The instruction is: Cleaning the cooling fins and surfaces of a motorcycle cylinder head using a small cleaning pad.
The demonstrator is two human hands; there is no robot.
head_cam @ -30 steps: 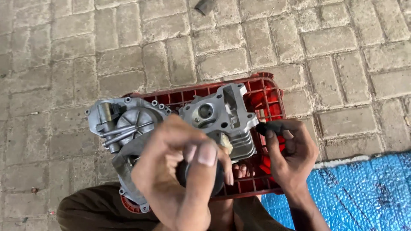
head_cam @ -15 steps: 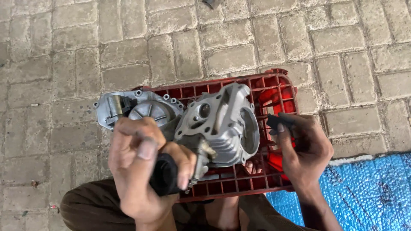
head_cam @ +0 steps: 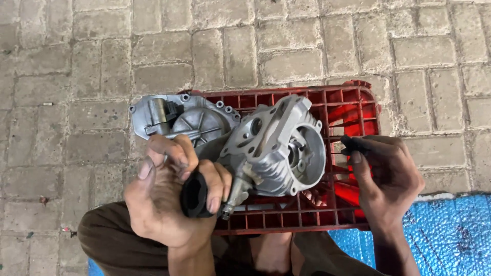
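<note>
Head view: the left hand (head_cam: 169,202), lower than a second ago, is clamped on a black rubber intake boot (head_cam: 194,194) joined to the grey finned aluminium cylinder head (head_cam: 279,148), which rests on the red plastic lattice crate (head_cam: 353,102). The right hand (head_cam: 388,179) pinches a thin black tool (head_cam: 350,145), possibly a hex key, at the head's open side.

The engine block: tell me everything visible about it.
The engine block is bare silver-grey cast metal, dull and a little grimy. It has cooling fins along its side, a big round opening facing right with small parts inside, and several bolt holes. It lies tilted on a red crate, joined on the left to a flat grey cover with a ribbed round face. The left hand holds a black rubber tube at its lower left. The right hand is apart, pinching a small black tool.
</note>
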